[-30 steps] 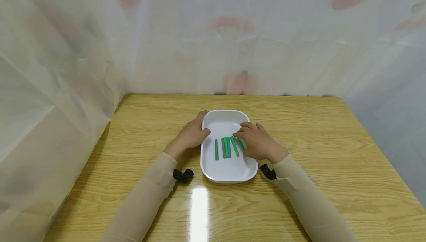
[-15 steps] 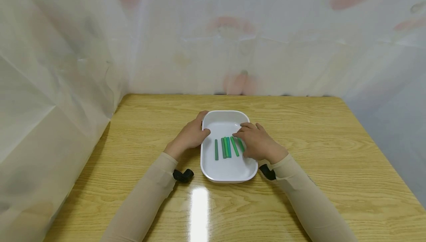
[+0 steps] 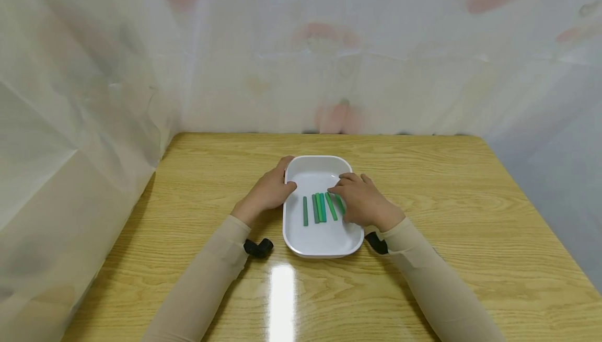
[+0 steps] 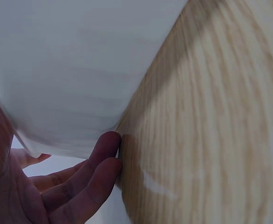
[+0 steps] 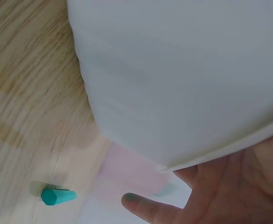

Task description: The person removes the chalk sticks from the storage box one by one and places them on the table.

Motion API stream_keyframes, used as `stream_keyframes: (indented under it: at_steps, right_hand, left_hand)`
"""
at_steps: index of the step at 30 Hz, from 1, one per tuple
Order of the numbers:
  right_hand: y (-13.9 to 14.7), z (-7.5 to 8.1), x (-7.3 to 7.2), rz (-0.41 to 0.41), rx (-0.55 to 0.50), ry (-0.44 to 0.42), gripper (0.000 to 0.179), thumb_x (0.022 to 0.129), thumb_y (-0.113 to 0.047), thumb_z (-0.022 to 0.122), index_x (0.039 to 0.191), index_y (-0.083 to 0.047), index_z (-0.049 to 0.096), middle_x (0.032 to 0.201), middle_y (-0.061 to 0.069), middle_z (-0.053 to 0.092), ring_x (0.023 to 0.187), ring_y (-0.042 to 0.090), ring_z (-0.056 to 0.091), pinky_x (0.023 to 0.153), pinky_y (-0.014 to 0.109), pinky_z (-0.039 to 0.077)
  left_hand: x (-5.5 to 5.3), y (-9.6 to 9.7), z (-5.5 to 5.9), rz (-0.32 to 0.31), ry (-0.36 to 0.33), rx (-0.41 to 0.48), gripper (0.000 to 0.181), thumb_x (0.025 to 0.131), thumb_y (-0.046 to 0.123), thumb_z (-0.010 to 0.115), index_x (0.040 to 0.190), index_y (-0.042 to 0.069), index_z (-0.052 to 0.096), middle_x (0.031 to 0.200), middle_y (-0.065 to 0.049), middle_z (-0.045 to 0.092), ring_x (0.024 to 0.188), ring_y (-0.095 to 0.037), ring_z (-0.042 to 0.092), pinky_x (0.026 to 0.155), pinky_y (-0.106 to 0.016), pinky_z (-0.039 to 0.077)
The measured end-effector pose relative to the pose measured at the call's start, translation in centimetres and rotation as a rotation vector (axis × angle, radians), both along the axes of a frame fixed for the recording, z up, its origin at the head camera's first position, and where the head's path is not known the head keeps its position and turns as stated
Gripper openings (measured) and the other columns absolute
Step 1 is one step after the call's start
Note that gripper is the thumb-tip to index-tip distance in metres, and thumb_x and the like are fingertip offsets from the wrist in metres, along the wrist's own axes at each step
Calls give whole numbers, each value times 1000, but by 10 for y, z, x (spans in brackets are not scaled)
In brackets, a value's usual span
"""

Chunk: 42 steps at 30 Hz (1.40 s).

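Observation:
A white rectangular tray [image 3: 324,245] stands on the wooden table. My left hand [image 3: 269,191] grips its left wall, thumb over the rim and the other fingers along the outside, as the left wrist view [image 4: 76,186] shows. Inside lie several slim green and teal sticks, among them a dark green stick [image 3: 305,211] set apart at the left and a bright green stick [image 3: 331,206]. My right hand [image 3: 364,201] reaches over the right rim with relaxed, slightly bent fingers, its fingertips close to the rightmost green stick [image 3: 340,204], which it partly hides.
A teal stick [image 5: 57,196] lies on the table outside the tray in the right wrist view. Black wrist-worn pieces [image 3: 258,248] show at both cuffs. The wooden table [image 3: 216,159] reaches back to a pale plastic sheet [image 3: 263,96], with more sheeting at both sides.

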State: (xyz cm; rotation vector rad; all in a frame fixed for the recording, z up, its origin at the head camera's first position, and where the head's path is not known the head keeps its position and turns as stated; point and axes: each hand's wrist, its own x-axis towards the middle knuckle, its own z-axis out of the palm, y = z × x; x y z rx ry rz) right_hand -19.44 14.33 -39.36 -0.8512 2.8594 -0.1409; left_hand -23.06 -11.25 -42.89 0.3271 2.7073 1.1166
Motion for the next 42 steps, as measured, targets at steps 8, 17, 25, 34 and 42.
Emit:
stream_keyframes:
  at_steps: [8,17,25,34,42]
  right_hand:
    - [-1,1,1,11,19,8,64,77,-14,87,138,-13,67,136,7,65,147,35,41,117,72,28]
    - [0,3,2,28,9,18,66,77,-15,88,139,-14,66,136,6,64,143,34,44,118,73,26]
    - [2,5,3,32,-4,18,64,79,-14,86,140,-14,66,137,7,64,140,34,48,118,73,23]
    - [3,8,2,47,-22,24,66,78,-15,87,140,-12,65,138,9,64,135,35,53,116,74,26]
    - [4,12,1,53,-54,16,69,79,-20,89,142,-12,64,140,10,63,134,34,55,117,74,25]
  left_hand:
    - [0,0,0,4,1,-3,71,100,26,55,164,25,23,149,-13,55,106,-29,68,82,-42,61]
    - [1,1,1,6,2,-14,72,99,26,54,164,26,23,148,-13,56,105,-28,69,81,-41,60]
    - [2,1,1,7,-1,-5,71,100,26,53,164,26,23,149,-12,56,105,-28,69,82,-40,60]
    - [1,1,0,7,10,-20,72,99,26,53,164,23,23,148,-13,57,106,-28,68,84,-42,60]
    - [1,1,0,7,5,-13,73,99,26,53,165,24,22,149,-12,56,107,-28,68,85,-41,60]
